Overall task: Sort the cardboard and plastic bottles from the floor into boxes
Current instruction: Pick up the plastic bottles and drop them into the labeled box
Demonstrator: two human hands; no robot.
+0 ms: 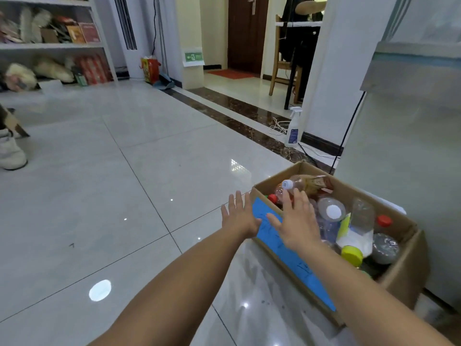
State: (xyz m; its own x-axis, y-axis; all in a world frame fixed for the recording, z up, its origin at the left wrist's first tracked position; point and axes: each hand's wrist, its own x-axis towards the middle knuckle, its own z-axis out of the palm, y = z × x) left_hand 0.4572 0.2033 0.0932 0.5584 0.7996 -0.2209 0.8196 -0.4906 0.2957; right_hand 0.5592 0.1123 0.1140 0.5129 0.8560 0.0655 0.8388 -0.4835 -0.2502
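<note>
A cardboard box (404, 270) with a blue paper label (287, 253) on its near wall stands on the floor at the right. Several plastic bottles lie in it, among them a brown-tinted bottle with a white cap (306, 183) on top and one with a yellow cap (352, 255). My right hand (296, 221) hovers over the box's near wall with straight, spread fingers and holds nothing. My left hand (238, 214) is just left of the box, fingers straight and spread, holding nothing.
A white spray bottle (292, 128) stands by the pillar with cables around it. A white cabinet (409, 151) rises right behind the box. Shelves (52, 46) line the back left wall. A boot (11, 151) is at the left edge. Glossy floor tiles (124, 196) spread to the left.
</note>
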